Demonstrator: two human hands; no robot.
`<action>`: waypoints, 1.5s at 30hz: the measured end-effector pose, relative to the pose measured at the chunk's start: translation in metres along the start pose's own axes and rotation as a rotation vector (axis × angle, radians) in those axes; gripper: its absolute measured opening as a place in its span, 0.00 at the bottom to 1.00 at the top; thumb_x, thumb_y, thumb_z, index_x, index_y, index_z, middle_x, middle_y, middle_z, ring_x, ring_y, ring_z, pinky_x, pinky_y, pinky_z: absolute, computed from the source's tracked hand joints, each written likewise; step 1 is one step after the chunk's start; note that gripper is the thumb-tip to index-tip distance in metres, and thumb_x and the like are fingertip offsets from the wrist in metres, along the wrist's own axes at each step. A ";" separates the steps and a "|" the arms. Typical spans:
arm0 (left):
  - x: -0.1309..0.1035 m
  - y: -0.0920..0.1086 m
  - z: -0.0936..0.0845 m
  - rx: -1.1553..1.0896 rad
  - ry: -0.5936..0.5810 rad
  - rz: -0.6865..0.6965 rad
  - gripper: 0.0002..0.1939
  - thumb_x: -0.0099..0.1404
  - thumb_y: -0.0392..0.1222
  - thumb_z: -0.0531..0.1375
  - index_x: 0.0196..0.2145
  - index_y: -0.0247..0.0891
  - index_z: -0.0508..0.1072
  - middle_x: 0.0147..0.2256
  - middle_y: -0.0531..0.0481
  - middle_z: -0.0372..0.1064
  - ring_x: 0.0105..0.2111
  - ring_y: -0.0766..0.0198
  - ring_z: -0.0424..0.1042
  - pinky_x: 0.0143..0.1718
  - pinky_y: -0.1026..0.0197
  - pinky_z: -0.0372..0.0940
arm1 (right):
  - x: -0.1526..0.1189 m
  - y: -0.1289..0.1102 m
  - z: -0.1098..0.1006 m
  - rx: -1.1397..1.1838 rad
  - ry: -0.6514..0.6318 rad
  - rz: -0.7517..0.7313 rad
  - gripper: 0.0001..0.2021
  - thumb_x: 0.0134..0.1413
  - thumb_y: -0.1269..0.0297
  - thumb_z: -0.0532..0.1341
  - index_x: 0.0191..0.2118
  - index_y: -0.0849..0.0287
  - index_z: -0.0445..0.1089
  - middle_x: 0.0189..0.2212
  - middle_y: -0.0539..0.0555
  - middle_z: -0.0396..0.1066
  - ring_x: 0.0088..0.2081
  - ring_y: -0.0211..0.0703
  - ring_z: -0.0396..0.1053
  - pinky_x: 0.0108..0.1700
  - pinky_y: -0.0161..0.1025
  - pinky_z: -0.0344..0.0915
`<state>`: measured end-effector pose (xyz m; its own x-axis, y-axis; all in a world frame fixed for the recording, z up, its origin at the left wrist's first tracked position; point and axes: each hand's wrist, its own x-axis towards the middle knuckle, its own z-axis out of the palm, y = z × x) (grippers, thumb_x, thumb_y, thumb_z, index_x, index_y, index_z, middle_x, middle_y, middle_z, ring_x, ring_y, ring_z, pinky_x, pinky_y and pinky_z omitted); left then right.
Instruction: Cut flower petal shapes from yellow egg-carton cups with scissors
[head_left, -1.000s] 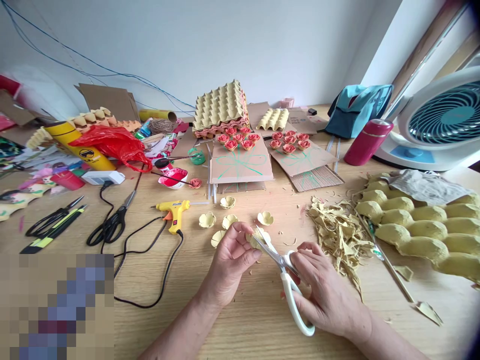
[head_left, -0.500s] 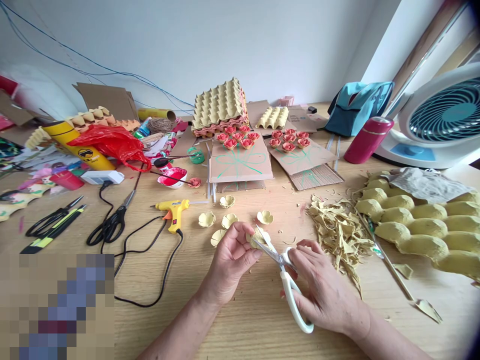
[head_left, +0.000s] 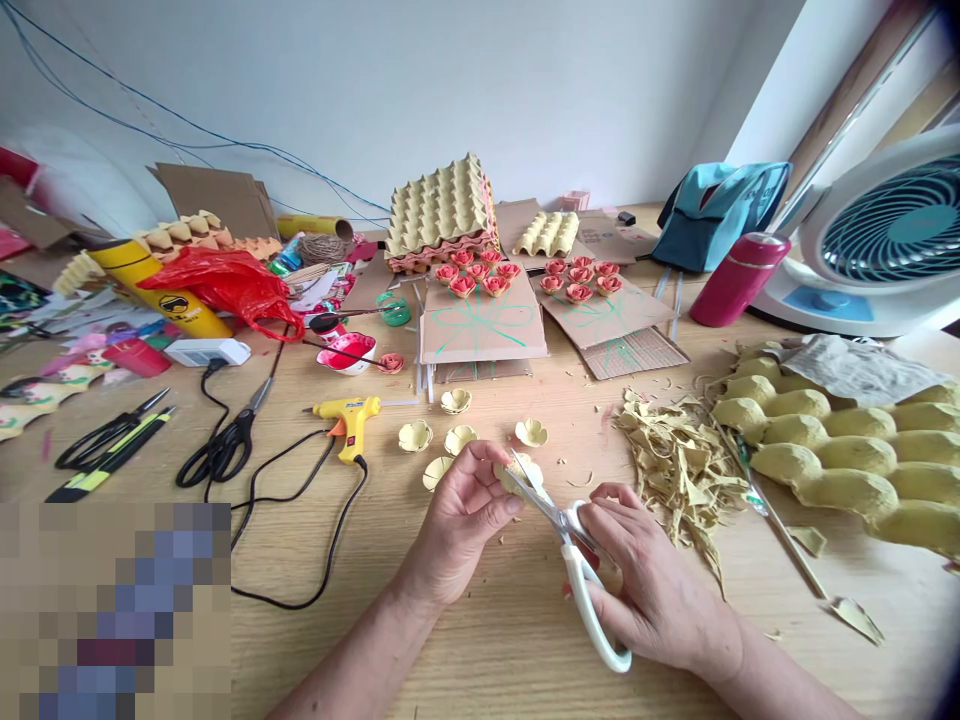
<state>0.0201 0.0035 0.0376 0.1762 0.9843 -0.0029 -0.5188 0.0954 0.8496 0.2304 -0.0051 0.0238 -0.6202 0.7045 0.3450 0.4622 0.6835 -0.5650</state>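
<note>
Pale wood-grained table (head_left: 390, 650) against a plain wall (head_left: 525, 90) sets the scene as two bare hands meet over a small yellowish molded-pulp piece (head_left: 515, 480) near the front. The left hand (head_left: 461, 515) pinches it by one side, thumb and fingertips nearly together with the pulp between them, apparently so that the opposite edge is exposed to the blades. The right hand (head_left: 645, 570) is curled, partly open, around the white-handled scissors (head_left: 592, 625); exactly how the fingers sit in the loops is partly hidden. The slightly parted blades reach the piece at a slant, likely to follow its curved rim. Petaled cups (head_left: 532, 432) lie just beyond, seemingly set apart from the trimmings (head_left: 679, 470) heaped to the right, beside an egg tray (head_left: 855, 455). To the left, a yellow glue gun (head_left: 358, 425) rests on its side, its cord looping toward the table's front.
</note>
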 end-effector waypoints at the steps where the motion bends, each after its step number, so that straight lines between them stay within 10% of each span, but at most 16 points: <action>1: 0.000 0.001 -0.001 0.012 -0.011 0.013 0.13 0.60 0.34 0.70 0.40 0.42 0.71 0.34 0.55 0.70 0.35 0.67 0.69 0.39 0.65 0.63 | 0.000 0.000 0.000 0.000 -0.002 -0.001 0.12 0.63 0.61 0.56 0.31 0.54 0.52 0.26 0.46 0.59 0.27 0.40 0.58 0.44 0.47 0.58; 14: 0.003 0.006 -0.007 0.045 0.001 0.067 0.15 0.59 0.35 0.70 0.42 0.44 0.73 0.37 0.55 0.69 0.37 0.68 0.68 0.42 0.65 0.63 | 0.000 -0.001 -0.002 0.016 0.033 0.051 0.13 0.67 0.63 0.54 0.30 0.53 0.53 0.24 0.47 0.61 0.27 0.41 0.59 0.38 0.43 0.62; 27: -0.005 -0.015 0.006 0.231 -0.149 -0.090 0.15 0.64 0.35 0.66 0.46 0.42 0.68 0.39 0.52 0.70 0.39 0.65 0.69 0.45 0.60 0.65 | 0.011 0.003 0.000 0.996 0.174 0.559 0.19 0.49 0.50 0.72 0.39 0.55 0.68 0.28 0.46 0.65 0.26 0.35 0.57 0.26 0.33 0.57; 32: -0.008 -0.019 0.004 0.449 -0.168 0.002 0.20 0.64 0.36 0.67 0.51 0.44 0.68 0.43 0.49 0.70 0.43 0.62 0.70 0.47 0.58 0.65 | 0.008 0.004 0.001 1.005 0.227 0.532 0.16 0.49 0.58 0.74 0.37 0.54 0.67 0.28 0.45 0.63 0.28 0.35 0.57 0.29 0.32 0.57; 45: -0.001 -0.018 -0.006 0.112 -0.202 -0.240 0.16 0.67 0.45 0.66 0.51 0.42 0.72 0.38 0.51 0.72 0.38 0.66 0.70 0.44 0.62 0.62 | -0.003 0.011 0.004 0.832 0.168 0.397 0.09 0.61 0.63 0.66 0.45 0.50 0.67 0.34 0.46 0.64 0.34 0.37 0.62 0.35 0.33 0.60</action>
<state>0.0239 0.0013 0.0193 0.4506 0.8853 -0.1153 -0.3492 0.2936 0.8899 0.2351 -0.0006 0.0141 -0.3846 0.9197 0.0792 -0.0222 0.0765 -0.9968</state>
